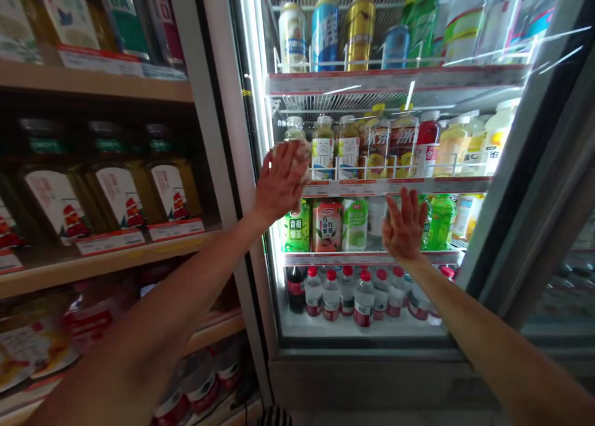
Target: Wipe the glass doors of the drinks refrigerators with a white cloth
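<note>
Both my arms reach forward to the glass door (320, 353) of a lit drinks fridge. My left hand (282, 179) presses a crumpled pale cloth (304, 156) to the glass near the door's left side; the palm hides most of the cloth. Further right and a little lower, my right hand (405, 226) lies against the glass with its fingers stretched out, holding nothing. Behind the glass by my left hand are tea bottles (323, 148) and a green drink carton (297, 227). A green bottle (440, 222) shows just right of my right hand.
Cans (325, 34) fill the fridge's top shelf, and red-capped bottles (364, 299) its bottom. On the left, wooden shelves (116, 260) hold large oil-coloured bottles (114, 178), close beside my left arm. A dark door frame (525, 184) stands at the right.
</note>
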Tool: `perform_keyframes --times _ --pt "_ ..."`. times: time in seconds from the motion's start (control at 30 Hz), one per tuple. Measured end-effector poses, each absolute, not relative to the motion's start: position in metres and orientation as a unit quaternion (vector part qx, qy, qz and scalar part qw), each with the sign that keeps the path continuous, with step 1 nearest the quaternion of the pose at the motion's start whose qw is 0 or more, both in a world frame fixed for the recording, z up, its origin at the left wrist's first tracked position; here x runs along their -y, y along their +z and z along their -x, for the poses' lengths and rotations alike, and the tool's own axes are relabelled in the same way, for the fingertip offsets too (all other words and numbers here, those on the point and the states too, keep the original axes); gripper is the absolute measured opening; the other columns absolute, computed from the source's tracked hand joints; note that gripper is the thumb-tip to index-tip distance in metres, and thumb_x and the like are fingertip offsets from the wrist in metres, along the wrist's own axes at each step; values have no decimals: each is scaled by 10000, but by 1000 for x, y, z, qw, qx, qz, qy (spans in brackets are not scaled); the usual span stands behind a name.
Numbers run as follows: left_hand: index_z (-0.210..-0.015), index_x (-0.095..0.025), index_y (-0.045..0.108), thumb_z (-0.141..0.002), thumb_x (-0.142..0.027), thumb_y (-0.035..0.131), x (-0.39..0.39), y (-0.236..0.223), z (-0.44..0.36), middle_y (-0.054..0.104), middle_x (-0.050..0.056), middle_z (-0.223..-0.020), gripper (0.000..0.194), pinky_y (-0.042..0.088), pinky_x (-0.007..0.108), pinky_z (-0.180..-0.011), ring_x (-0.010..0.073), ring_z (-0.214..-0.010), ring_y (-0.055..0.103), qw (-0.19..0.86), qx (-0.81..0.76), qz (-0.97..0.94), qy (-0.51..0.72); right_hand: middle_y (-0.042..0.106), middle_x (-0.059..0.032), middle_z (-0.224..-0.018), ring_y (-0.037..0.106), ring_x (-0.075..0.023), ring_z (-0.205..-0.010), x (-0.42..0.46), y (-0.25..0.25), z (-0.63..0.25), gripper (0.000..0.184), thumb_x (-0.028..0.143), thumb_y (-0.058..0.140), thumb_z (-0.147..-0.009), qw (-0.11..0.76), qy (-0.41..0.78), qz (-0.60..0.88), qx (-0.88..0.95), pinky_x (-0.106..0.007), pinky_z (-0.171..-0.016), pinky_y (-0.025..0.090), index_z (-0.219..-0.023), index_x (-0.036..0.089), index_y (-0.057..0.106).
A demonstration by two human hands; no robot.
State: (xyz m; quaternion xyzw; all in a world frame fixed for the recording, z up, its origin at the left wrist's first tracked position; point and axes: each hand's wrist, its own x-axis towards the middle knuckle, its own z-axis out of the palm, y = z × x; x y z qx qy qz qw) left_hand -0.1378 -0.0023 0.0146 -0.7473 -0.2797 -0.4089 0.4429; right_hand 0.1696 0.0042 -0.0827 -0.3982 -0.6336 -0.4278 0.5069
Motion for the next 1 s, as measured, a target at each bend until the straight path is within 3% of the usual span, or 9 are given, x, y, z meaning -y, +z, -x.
perform_keyframes --times 0.1,0.27,0.4,0.53,0.6,0.7,0.83,1.0 --pt "-1340 -216 369 -878 -272 443 2 0 130 157 37 -1520 472 161 489 -1149 222 -1411 29 454 264 744 -414 161 -62 -1526 144 -280 -1404 -3 -83 -168 623 262 437 -844 510 -413 410 633 -579 -1099 164 -1427 290 221" --pt "-1354 -212 345 -875 -225 437 9 -71 90 388 86 -1423 488 226 428 -1134 203 -1386 191 458 189 795 -349 123 -53 -1534 156 -271 -1403 20 -78 -133 651 215 428 -851 537 -379 360 662 -585 -1101 178 -1438 300 163" --pt "-1412 -113 214 -903 -236 355 12 -69 76 408 124 -1403 541 188 416 -1146 189 -1379 219 412 256 760 -433 167 -2 -1526 208 -209 -1394 36 -73 -78 651 147 364 -856 526 -292 203 773 -478 -1113 295 -1442 309 130" --pt "-1419 -96 177 -882 -418 416 18 -62 118 373 168 -1415 671 172 460 -1135 230 -1393 168 397 243 780 -419 180 -8 -1522 195 -208 -1398 30 -73 -32 600 166 315 -884 605 -230 207 733 -479 -1116 306 -1443 295 141" --pt "-1429 -140 161 -883 -406 422 20 -67 147 347 159 -1433 661 193 462 -1125 227 -1394 164 394 266 775 -416 168 -16 -1525 156 -234 -1407 25 -73 -10 588 207 337 -888 602 -239 211 732 -507 -1122 278 -1442 289 158" --pt "-1437 -186 140 -909 -244 354 18 -74 176 318 135 -1453 573 237 440 -1113 195 -1387 197 395 312 713 -487 240 -13 -1504 115 -252 -1413 16 -72 25 535 270 403 -880 577 -280 251 726 -523 -1126 250 -1402 302 286" --pt "-1429 -204 180 -902 -190 363 12 -78 183 307 113 -1460 558 265 426 -1107 183 -1378 219 428 328 676 -501 378 -2 -1440 183 -236 -1400 7 -71 43 437 320 461 -865 526 -347 290 720 -503 -1131 222 -1302 313 446" --pt "-1436 -208 172 -889 -200 404 13 -83 181 294 102 -1462 594 247 444 -1116 200 -1373 225 443 338 678 -479 419 -10 -1414 253 -238 -1377 4 -81 -60 425 307 507 -845 472 -421 299 715 -526 -1123 189 -1267 348 481"
